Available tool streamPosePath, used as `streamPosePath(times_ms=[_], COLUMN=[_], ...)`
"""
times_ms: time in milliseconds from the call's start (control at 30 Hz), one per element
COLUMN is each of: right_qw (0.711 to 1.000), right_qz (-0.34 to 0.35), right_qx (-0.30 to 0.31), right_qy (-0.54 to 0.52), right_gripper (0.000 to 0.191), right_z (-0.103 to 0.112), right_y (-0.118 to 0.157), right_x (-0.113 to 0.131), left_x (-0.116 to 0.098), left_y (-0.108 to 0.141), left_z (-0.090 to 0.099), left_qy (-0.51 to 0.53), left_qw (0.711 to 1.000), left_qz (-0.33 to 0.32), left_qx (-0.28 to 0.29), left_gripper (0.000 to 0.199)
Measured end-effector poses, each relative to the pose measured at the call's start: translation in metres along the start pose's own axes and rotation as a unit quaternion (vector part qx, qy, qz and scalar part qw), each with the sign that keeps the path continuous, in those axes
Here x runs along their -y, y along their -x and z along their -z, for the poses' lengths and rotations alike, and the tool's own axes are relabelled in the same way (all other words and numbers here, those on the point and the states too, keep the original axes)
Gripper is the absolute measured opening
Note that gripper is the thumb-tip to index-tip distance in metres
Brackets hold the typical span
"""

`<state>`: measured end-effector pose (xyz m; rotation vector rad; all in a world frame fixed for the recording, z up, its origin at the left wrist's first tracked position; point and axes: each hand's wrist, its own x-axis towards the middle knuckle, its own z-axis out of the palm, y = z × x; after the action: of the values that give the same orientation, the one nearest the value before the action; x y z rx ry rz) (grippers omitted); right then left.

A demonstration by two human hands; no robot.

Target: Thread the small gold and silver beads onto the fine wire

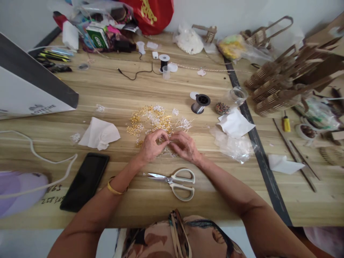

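Note:
My left hand (153, 145) and my right hand (185, 146) meet over the middle of the table, thumbs and forefingers pinched together. Whatever sits between the fingertips is too small to make out. Just beyond them spreads a pile of gold and silver jewelry findings (153, 118), with rings and pins among them. Some silver pieces (167, 154) lie under and in front of my fingers. A pair of white-handled scissors (172, 180) rests nearer to me, blades pointing left. Past my right hand stands a spool of silvery wire (200, 104).
A black phone (85, 182) and a white tissue (100, 133) lie on the left. On the right are a glass jar with beads (228, 102), plastic bags (235, 147) and small woven baskets (271, 87). A large white box (34, 86) stands at the left edge.

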<state>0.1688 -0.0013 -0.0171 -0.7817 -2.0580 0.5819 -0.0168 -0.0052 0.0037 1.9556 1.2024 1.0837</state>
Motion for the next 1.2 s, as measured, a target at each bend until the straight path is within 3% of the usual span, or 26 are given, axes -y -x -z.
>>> streamPosePath(times_ms=[167,500,833,1200], right_qw=[1.000,0.998,0.997,0.996], right_qz=[-0.014,0.015,0.048,0.039], right_qx=[-0.004,-0.055,-0.032,-0.010], right_qy=[0.003,0.040,0.059,0.075], right_gripper=[0.009,0.018,0.025,0.010], right_z=[0.0010,0.0047,0.0037,0.0039], right_y=[-0.0003,0.0023,-0.0007,-0.0006], right_x=[0.0015,0.0008,0.0049,0.0040], left_x=[-0.0026,-0.0056,-0.0025,-0.0009], left_y=[-0.0010,-0.0032,-0.0020,-0.0016], left_z=[0.0021,0.0058,0.0025,0.0026], left_qy=[0.000,0.022,0.017,-0.025], left_qw=[1.000,1.000,0.999,0.999], left_qz=[-0.001,-0.015,-0.030,-0.037], left_qx=[0.004,-0.012,-0.008,0.014], left_gripper=[0.007,0.008,0.007,0.008])
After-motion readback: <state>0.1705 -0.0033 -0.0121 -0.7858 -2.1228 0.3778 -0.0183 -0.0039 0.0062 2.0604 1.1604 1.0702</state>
